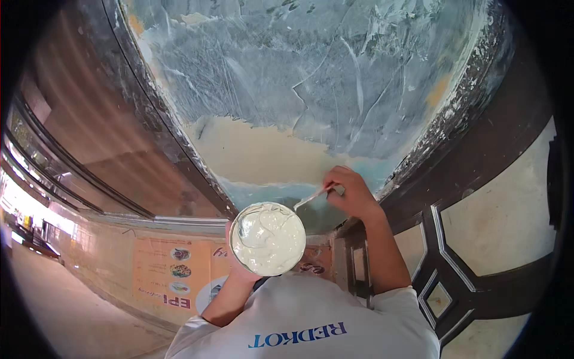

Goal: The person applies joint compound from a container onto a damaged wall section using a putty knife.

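My left hand [244, 274] is closed around a round tub [234, 258], holding it up in front of my chest; the tub hides most of the fingers. Creamy off-white putty [272, 239] fills the tub nearly to the rim, its surface swirled. To the right, my right hand [347, 190] pinches a thin putty knife [310, 198], seen almost edge-on. Its tip lies at the tub's upper right rim; I cannot tell whether they touch. Beyond both hands is a blue-grey panel [263, 78] with streaks, and a smooth beige putty patch [251, 149] covers its lower part.
Dark frame strips, the right one [445, 128] flecked with white, border the panel. Brown glossy panelling [101, 137] stands at left, and a dark door with pale inset panels [496, 221] at right. An orange printed banner [158, 269] lies low at left.
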`<act>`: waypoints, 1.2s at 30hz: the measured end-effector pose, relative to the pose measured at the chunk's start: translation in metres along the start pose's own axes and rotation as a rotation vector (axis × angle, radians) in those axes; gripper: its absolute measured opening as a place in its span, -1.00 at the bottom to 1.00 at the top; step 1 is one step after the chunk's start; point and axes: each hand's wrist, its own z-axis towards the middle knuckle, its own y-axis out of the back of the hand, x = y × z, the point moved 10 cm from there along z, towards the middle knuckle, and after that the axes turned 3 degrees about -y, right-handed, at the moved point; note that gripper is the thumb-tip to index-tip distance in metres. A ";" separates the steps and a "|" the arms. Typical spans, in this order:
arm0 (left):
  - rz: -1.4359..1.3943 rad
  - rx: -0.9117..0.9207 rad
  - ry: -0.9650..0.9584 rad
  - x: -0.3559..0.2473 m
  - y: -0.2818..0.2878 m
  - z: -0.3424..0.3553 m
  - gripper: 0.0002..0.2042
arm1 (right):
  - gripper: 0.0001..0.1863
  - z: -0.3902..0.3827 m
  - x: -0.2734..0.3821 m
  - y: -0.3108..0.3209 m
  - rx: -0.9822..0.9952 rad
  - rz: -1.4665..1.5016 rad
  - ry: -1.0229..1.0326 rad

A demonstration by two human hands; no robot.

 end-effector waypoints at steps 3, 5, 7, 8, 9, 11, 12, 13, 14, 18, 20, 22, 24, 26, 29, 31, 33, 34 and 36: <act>0.016 -0.004 -0.013 -0.004 0.000 0.001 -0.24 | -0.84 -0.026 -0.099 -0.034 -0.036 0.402 -0.296; 0.069 -0.064 -0.038 -0.010 0.001 0.004 -0.27 | -0.82 -0.052 -0.134 -0.062 -0.091 0.598 -0.420; 0.101 -0.084 -0.053 -0.017 0.006 0.004 -0.28 | -0.65 -0.086 -0.167 -0.092 -0.334 1.241 -0.742; 0.131 -0.109 -0.077 -0.022 0.011 0.002 -0.28 | -0.65 -0.090 -0.168 -0.093 -0.343 1.242 -0.738; 0.150 -0.094 -0.078 -0.026 0.010 0.000 -0.30 | -0.64 -0.093 -0.171 -0.091 -0.406 1.339 -0.717; 0.281 -0.039 -0.116 -0.034 0.006 0.000 -0.30 | -0.63 -0.089 -0.167 -0.084 -0.480 1.438 -0.692; 0.407 0.014 -0.161 -0.039 0.001 0.002 -0.31 | -0.66 -0.083 -0.171 -0.066 -0.556 1.334 -0.651; 0.619 0.274 -0.262 -0.037 -0.049 -0.004 -0.32 | -0.69 -0.079 -0.170 -0.047 -0.632 1.229 -0.615; 0.623 0.277 -0.256 -0.040 -0.046 -0.004 -0.32 | -0.69 -0.071 -0.164 -0.037 -0.639 1.231 -0.614; 0.360 -0.004 -0.117 -0.046 -0.003 0.005 -0.30 | -0.73 -0.052 -0.142 0.011 -0.698 0.595 -0.557; 0.235 -0.074 -0.061 -0.041 -0.004 0.008 -0.28 | -0.69 -0.040 -0.118 0.028 -0.669 0.207 -0.440; 0.746 0.215 -0.201 -0.043 -0.053 0.000 -0.27 | -0.66 -0.037 -0.127 0.030 -0.668 0.125 -0.484; 0.697 0.255 -0.340 -0.048 -0.075 -0.004 -0.41 | -0.67 -0.039 -0.118 0.041 -0.810 0.072 -0.469; 0.776 0.229 -0.360 -0.057 -0.059 -0.007 -0.41 | -0.66 -0.060 -0.152 0.031 -0.891 0.209 -0.479; 0.564 0.056 -0.258 -0.064 -0.016 -0.001 -0.40 | -0.64 -0.065 -0.152 0.015 -0.938 0.492 -0.391; 0.253 -0.026 -0.087 -0.053 0.003 0.002 -0.33 | -0.63 -0.059 -0.146 0.012 -0.921 0.627 -0.306; 0.257 -0.038 -0.088 -0.053 0.005 0.002 -0.35 | -0.62 -0.046 -0.139 0.011 -0.762 0.283 -0.345; 0.261 -0.052 -0.094 -0.053 0.006 0.001 -0.37 | -0.62 -0.043 -0.140 0.014 -0.761 0.285 -0.347; 0.330 -0.101 -0.130 -0.057 0.010 -0.001 -0.37 | -0.62 -0.041 -0.144 0.019 -0.693 -0.004 -0.514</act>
